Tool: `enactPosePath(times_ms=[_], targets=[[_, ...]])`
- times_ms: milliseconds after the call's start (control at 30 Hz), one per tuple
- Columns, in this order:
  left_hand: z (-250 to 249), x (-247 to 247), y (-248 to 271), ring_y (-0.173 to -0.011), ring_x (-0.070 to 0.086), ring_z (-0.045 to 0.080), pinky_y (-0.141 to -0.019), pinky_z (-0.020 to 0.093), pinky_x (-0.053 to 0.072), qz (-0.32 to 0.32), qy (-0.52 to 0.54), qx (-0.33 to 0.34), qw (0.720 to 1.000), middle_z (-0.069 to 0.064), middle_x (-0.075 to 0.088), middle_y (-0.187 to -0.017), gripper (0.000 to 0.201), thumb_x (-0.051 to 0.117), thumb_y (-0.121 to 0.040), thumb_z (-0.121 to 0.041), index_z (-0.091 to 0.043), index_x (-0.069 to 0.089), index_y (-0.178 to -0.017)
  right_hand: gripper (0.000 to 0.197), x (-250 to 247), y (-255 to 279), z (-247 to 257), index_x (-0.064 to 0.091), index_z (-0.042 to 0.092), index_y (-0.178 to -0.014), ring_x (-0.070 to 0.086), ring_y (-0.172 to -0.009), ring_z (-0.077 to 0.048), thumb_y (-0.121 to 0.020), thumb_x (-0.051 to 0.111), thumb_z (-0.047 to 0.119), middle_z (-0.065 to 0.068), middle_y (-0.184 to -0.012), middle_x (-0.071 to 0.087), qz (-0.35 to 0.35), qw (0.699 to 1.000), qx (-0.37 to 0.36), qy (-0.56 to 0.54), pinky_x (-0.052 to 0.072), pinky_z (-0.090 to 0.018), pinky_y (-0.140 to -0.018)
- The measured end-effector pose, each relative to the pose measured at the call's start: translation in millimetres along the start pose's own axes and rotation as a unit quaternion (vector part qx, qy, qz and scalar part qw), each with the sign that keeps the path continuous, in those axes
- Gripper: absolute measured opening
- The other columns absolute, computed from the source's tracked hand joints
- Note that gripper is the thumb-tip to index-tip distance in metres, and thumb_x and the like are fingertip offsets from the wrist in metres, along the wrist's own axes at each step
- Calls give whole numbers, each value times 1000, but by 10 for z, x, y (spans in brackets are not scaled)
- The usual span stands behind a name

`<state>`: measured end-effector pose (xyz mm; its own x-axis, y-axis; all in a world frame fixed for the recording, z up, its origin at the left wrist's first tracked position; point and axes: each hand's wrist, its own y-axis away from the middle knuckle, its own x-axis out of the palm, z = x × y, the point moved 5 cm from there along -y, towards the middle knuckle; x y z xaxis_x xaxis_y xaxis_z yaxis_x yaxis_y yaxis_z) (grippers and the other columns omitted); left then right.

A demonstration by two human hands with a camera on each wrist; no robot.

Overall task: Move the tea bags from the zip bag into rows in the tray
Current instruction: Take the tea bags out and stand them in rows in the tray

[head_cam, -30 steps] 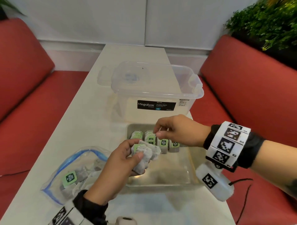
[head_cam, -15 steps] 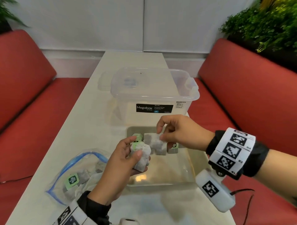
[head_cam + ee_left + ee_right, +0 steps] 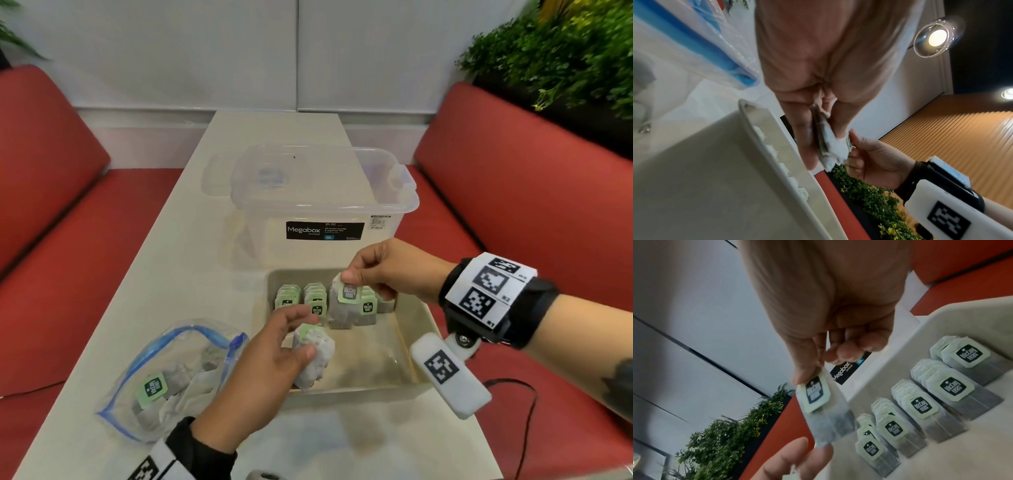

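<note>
My right hand (image 3: 368, 274) pinches one tea bag (image 3: 342, 305) by its top, above the rows at the far end of the tray (image 3: 416, 329). The same tea bag (image 3: 824, 408) hangs from thumb and forefinger in the right wrist view, its green tag facing out. My left hand (image 3: 274, 353) grips a small stack of tea bags (image 3: 313, 356) over the tray's near left part; the stack (image 3: 830, 146) shows edge-on in the left wrist view. Several rows of tea bags (image 3: 920, 404) lie overlapped in the tray. The zip bag (image 3: 171, 377) lies open at the left, with more tea bags inside.
A clear lidded storage box (image 3: 322, 205) stands just behind the tray. Red bench seats (image 3: 513, 192) flank the narrow white table (image 3: 191, 260). A black cable (image 3: 524, 411) runs across the right seat. Plants (image 3: 565, 51) stand behind the right bench.
My right hand took one tea bag from the stack in my left hand and lifted it over the rows. My left hand drew back slightly with the rest of the stack.
</note>
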<state>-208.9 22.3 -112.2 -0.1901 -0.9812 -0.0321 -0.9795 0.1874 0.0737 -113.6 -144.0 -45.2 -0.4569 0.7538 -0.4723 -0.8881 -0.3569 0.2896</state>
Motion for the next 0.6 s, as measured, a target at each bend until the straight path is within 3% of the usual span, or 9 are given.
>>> enactPosePath(times_ms=[167, 300, 333, 500, 600], targets=[[-37, 65, 25, -65, 60, 5, -66, 22, 50, 58, -46, 16, 997, -22, 53, -122, 49, 55, -90, -5, -48, 51, -113, 12, 89, 6, 8, 61, 12, -76, 54, -44, -5, -88, 63, 8, 4, -59, 59, 24, 999, -24, -31, 47, -18, -46], [-83, 81, 3, -112, 54, 12, -85, 27, 50, 68, -93, 46, 992, -29, 30, -143, 50, 57, -90, -11, -56, 52, -110, 14, 139, 26, 25, 57, 13, -80, 58, -44, -6, -91, 57, 4, 1, -63, 62, 52, 997, -25, -44, 47, -20, -46], [-90, 89, -3, -115, 52, 15, -86, 28, 50, 69, -98, 46, 992, -29, 29, -143, 50, 57, -90, -11, -57, 52, -110, 14, 144, 30, 30, 56, 13, -80, 58, -44, -6, -91, 57, 4, 0, -65, 62, 55, 997, -26, -38, 46, -19, -45], [-108, 148, -12, -88, 66, 11, -73, 22, 51, 94, -58, 32, 993, -14, 53, -127, 51, 54, -91, -3, -50, 56, -110, 8, 110, 22, 54, 59, 11, -84, 59, -47, -5, -87, 63, 5, -4, -68, 62, 48, 998, -42, 30, 48, -19, -49], [-90, 148, -24, -98, 61, 11, -80, 22, 49, 89, -84, 38, 992, -19, 54, -125, 51, 55, -91, -6, -53, 54, -112, 8, 29, 10, 90, 64, 8, -89, 59, -53, -8, -83, 69, 7, -6, -76, 67, 43, 987, -56, 142, 49, -18, -53]])
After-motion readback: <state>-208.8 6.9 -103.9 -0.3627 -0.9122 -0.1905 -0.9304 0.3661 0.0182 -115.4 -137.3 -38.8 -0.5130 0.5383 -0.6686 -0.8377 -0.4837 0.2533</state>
